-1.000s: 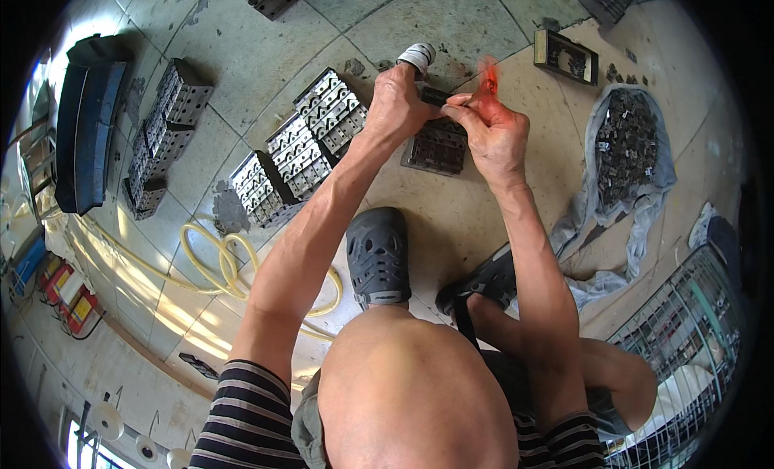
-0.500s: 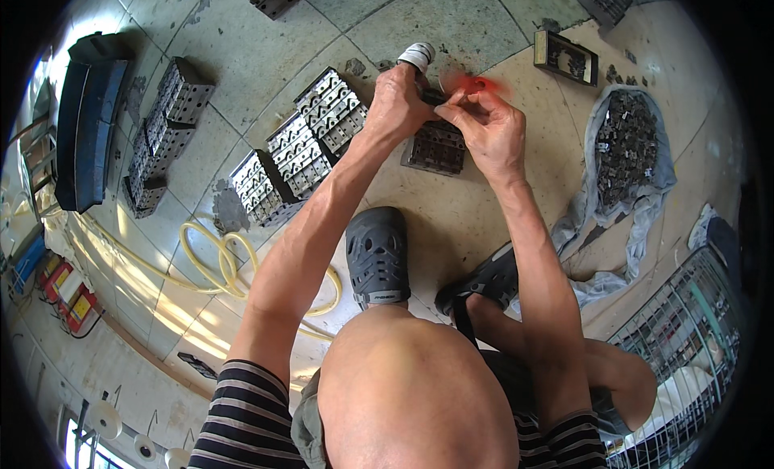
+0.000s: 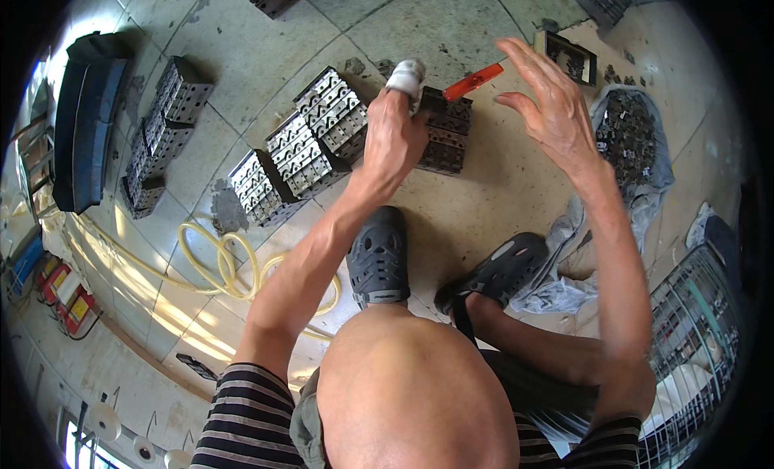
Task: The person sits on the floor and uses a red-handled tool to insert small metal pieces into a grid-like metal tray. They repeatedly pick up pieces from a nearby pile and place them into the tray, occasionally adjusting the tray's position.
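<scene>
My left hand (image 3: 395, 134) is closed above a stack of dark metal blocks (image 3: 448, 143), with white wrapping (image 3: 405, 78) round one finger. From its far right side sticks out a red, see-through handle (image 3: 476, 80), like a screwdriver's. Its inner end meets something dark by my fingers, which the hand partly hides. To the right, my right hand (image 3: 556, 114) is raised and open, fingers stretched and thumb apart. It holds nothing and is near an open box of small dark parts (image 3: 576, 62) and a cloth-lined heap of small metal pieces (image 3: 627, 139).
Rows of drilled metal blocks (image 3: 310, 139) stand left of my hand, more blocks (image 3: 165, 139) farther left. A yellow hose (image 3: 230, 263) coils on the tiles. My dark clogs (image 3: 377, 255) are below the stack. A wire basket (image 3: 693, 348) stands at lower right.
My right hand has left the red handle and moved right, its fingers opening from a pinch. The red handle, blurred before, now shows sharply. My left hand has shifted slightly nearer and left.
</scene>
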Demonstrator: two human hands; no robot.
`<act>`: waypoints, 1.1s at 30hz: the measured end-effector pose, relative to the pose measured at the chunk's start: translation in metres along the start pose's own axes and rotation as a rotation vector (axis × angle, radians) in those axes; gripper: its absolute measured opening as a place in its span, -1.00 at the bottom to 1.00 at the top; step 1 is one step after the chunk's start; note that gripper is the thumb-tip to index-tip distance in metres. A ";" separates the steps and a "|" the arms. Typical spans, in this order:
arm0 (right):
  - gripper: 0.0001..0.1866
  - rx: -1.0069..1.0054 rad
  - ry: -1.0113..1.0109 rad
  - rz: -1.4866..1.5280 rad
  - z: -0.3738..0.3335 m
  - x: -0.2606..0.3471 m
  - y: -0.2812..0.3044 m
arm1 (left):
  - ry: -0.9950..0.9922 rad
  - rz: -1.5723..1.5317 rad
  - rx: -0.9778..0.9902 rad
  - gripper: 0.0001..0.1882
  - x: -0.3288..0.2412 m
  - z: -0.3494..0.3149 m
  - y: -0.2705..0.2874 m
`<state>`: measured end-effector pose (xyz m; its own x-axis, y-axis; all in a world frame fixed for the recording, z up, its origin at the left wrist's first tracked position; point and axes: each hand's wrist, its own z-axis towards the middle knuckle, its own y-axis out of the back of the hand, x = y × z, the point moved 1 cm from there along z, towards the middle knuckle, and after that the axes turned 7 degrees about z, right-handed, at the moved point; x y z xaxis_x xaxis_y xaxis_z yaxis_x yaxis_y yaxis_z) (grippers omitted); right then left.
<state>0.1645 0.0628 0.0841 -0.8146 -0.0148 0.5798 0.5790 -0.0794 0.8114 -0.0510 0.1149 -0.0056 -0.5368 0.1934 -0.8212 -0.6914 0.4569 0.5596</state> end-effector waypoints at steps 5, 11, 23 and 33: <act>-0.71 0.096 0.498 -0.051 0.021 0.026 0.014 | 0.095 -0.035 0.000 -0.38 -0.004 -0.063 -0.004; -0.86 0.296 -0.087 -0.171 0.027 0.054 0.010 | 0.139 -0.102 -0.182 -0.16 0.004 -0.083 -0.024; -0.65 0.557 -0.457 1.091 0.048 0.019 -0.035 | 0.073 -0.230 -0.069 -0.05 0.031 -0.081 -0.027; -0.78 -0.183 -0.781 1.199 0.026 0.054 -0.047 | 0.124 -0.241 -0.169 -0.15 0.017 -0.087 -0.038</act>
<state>0.0939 0.0917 0.0793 0.4111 0.3713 0.8325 0.8275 -0.5352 -0.1699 -0.0760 0.0256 -0.0314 -0.3952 -0.0154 -0.9184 -0.8710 0.3239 0.3694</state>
